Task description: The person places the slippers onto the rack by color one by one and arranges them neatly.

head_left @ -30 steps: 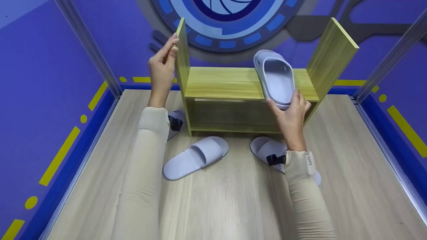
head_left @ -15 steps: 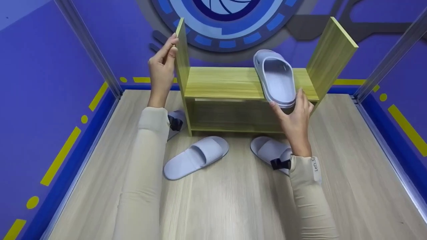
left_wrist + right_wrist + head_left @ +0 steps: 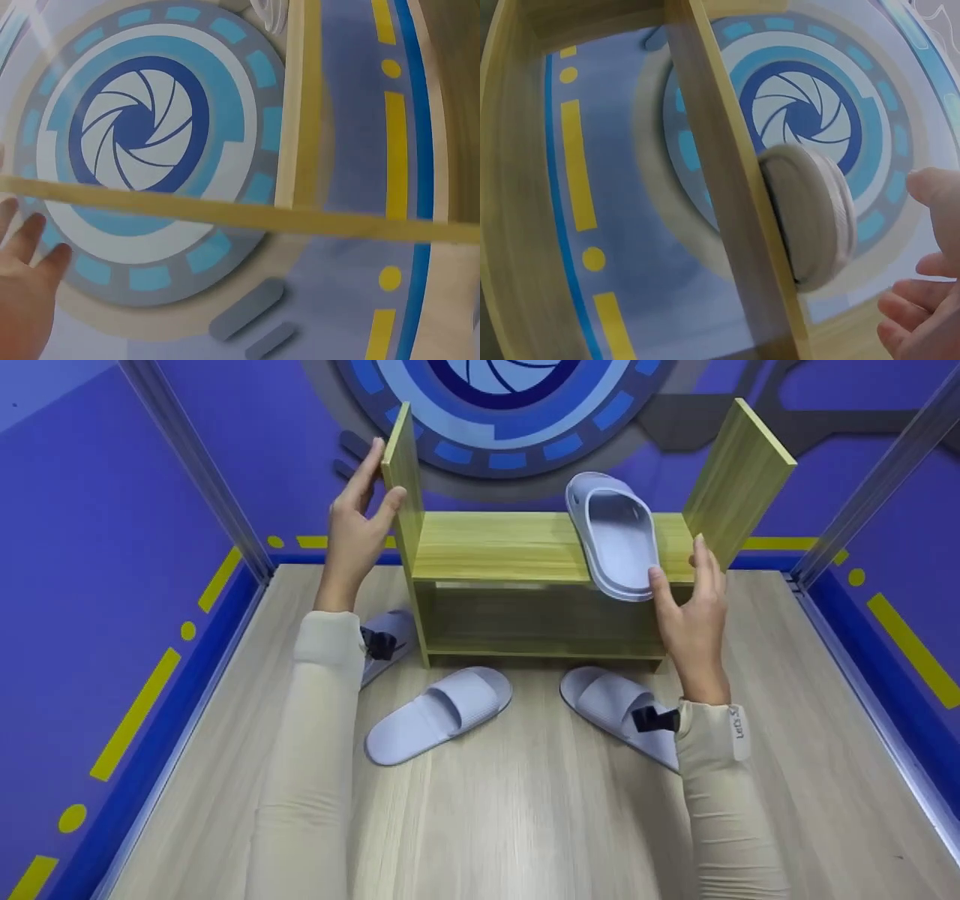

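Note:
A pale grey clog [image 3: 621, 544] rests on the upper board of a yellow-green wooden rack [image 3: 495, 544], its heel jutting past the front edge. My right hand [image 3: 696, 622] is just right of that heel, fingers extended. The right wrist view shows a gap between this hand and the clog [image 3: 810, 217]. At the rack's left side panel [image 3: 405, 480], my left hand [image 3: 351, 532] has its fingers and thumb spread near the front edge. Contact there cannot be made out. In the left wrist view, loosely spread fingers [image 3: 34, 240] appear below the panel edge.
On the floor before the rack lie a grey slide slipper [image 3: 439, 716] and another slipper [image 3: 615, 709], partly behind my right sleeve. A further grey shoe [image 3: 390, 634] sits left of the rack, partly hidden by my left wrist. Blue walls [image 3: 97, 547] enclose the sides and back.
My right hand has let go of the clog's heel and moved right. My left hand has loosened from the side panel, its thumb and fingers now spread. The clog stays on the upper board.

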A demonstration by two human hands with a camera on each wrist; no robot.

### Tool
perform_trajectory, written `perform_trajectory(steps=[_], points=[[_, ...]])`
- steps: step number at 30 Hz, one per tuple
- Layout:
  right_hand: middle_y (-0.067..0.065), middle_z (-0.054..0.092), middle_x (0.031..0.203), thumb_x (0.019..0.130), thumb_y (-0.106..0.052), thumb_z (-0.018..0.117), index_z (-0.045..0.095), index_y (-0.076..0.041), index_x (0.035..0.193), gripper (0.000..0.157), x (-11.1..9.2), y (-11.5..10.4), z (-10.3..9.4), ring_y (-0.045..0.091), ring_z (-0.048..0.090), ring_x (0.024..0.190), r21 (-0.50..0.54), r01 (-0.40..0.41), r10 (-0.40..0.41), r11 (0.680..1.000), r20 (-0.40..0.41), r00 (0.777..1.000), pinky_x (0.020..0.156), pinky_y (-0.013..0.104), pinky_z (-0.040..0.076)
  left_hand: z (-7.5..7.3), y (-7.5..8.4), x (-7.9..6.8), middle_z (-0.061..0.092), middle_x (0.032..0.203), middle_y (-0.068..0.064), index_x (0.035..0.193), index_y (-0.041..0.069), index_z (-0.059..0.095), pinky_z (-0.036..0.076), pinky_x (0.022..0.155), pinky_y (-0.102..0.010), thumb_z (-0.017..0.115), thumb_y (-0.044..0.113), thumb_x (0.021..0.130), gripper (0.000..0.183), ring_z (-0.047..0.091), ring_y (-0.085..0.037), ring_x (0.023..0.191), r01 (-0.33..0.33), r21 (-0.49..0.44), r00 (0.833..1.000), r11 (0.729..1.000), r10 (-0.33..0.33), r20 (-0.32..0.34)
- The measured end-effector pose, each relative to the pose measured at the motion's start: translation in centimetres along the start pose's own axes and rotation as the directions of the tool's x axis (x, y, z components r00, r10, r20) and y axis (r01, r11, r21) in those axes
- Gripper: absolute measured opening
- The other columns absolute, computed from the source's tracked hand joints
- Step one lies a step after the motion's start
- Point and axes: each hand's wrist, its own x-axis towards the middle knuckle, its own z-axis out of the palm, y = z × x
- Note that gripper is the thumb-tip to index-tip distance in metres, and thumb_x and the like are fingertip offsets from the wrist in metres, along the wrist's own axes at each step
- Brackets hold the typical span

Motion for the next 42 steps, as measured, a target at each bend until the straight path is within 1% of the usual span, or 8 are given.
perform_trajectory(steps=[3,6,13,20,28,31,35,42], points=[[0.016,0.047,0.144,0.092,-0.027,0.064,0.043,-0.004,0.144,0.060,0.9,-0.1,-0.9,0.028,0.048,0.126,0.006,0.061,-0.061,0.998,-0.051,0.997,0.111,0.039,0.035,-0.4,-1.4,-0.8,0.024,0.159,0.009,0.151,0.026,0.029,0.021,0.118,-0.025,0.059,0.032,0.096,0.064,0.023,-0.005,0.145,0.012,0.143,0.999,0.990,-0.016,0.029],[0.013,0.053,0.140,0.093,-0.023,0.064,0.050,-0.006,0.140,0.052,1.9,-0.3,-1.9,0.026,0.052,0.123,0.001,0.118,-0.117,0.993,-0.112,0.987,0.108,0.033,0.038,-0.8,-2.8,-2.0,0.019,0.160,0.010,0.152,0.029,0.026,0.019,0.120,-0.034,0.060,0.042,0.093,0.069,0.018,-0.007,0.147,0.036,0.226,0.997,0.973,-0.050,0.054],[0.005,0.053,0.142,0.094,-0.021,0.062,0.051,-0.010,0.140,0.048,3.7,-0.8,-3.9,0.017,0.051,0.129,0.001,0.202,-0.199,0.979,-0.173,0.965,0.111,0.022,0.034,-1.7,-6.4,-5.2,0.012,0.162,0.010,0.153,0.033,0.020,0.015,0.120,-0.049,0.062,0.049,0.089,0.078,0.012,-0.019,0.150,0.121,0.296,0.981,0.947,-0.159,0.107],[0.004,0.037,0.154,0.097,-0.017,0.056,0.038,-0.009,0.147,0.053,5.7,-0.7,-5.7,0.008,0.032,0.143,-0.036,0.194,-0.197,0.980,-0.100,0.975,0.118,0.022,0.022,-2.5,-9.7,-8.3,0.013,0.162,0.003,0.154,0.026,0.019,0.010,0.120,-0.053,0.065,0.047,0.088,0.083,0.006,-0.024,0.150,0.168,0.378,0.956,0.910,-0.245,0.163],[0.003,0.029,0.157,0.101,-0.017,0.048,0.033,-0.009,0.149,0.051,7.5,0.3,-7.2,0.009,0.025,0.145,-0.068,0.234,-0.236,0.970,-0.019,0.972,0.119,0.022,0.018,-4.1,-12.8,-12.0,0.009,0.163,-0.003,0.155,0.024,0.018,0.009,0.116,-0.063,0.067,0.049,0.086,0.088,0.000,-0.031,0.150,0.221,0.438,0.906,0.871,-0.350,0.239],[0.002,0.028,0.158,0.102,-0.018,0.046,0.032,-0.011,0.149,0.050,8.0,0.7,-7.6,0.009,0.024,0.146,-0.072,0.259,-0.258,0.963,0.022,0.966,0.119,0.024,0.019,-4.6,-13.9,-13.3,0.010,0.163,-0.006,0.155,0.021,0.019,0.009,0.116,-0.063,0.068,0.049,0.085,0.090,0.002,-0.034,0.150,0.222,0.466,0.897,0.857,-0.367,0.248],[0.002,0.031,0.156,0.101,-0.014,0.046,0.035,-0.012,0.148,0.048,8.7,0.4,-8.1,0.011,0.030,0.144,-0.023,0.242,-0.241,0.970,0.035,0.970,0.115,0.025,0.029,-5.5,-15.4,-14.7,0.011,0.163,-0.009,0.155,0.019,0.020,0.010,0.115,-0.064,0.069,0.049,0.084,0.092,0.002,-0.036,0.149,0.253,0.478,0.886,0.841,-0.399,0.235],[0.007,0.049,0.145,0.094,-0.007,0.055,0.053,-0.009,0.135,0.041,9.6,-0.5,-8.2,0.012,0.049,0.131,0.220,0.121,-0.124,0.968,0.002,0.992,0.108,0.023,0.039,-6.8,-18.1,-16.8,0.015,0.160,-0.021,0.153,0.007,0.022,0.012,0.115,-0.063,0.073,0.043,0.082,0.095,0.007,-0.044,0.147,0.294,0.508,0.874,0.810,-0.443,0.201]])
